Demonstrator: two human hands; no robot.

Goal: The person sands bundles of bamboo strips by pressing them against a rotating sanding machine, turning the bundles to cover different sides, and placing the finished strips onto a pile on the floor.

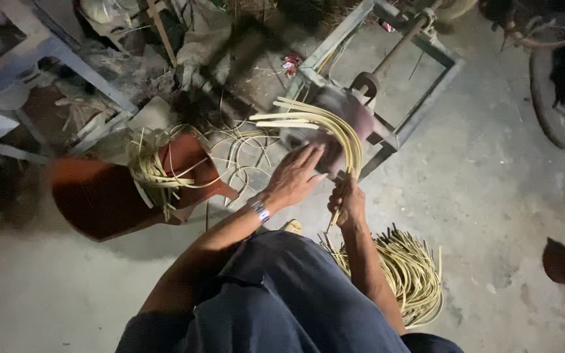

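In right hand [348, 204]: cane strips [325, 124] arching up-left, seemingly.

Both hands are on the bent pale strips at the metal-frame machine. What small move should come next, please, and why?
Probably a short push of the strips further into the machine. The right hand grips their lower ends, the left hand lies open against the bend, and the free tips arc left, away from the roller.
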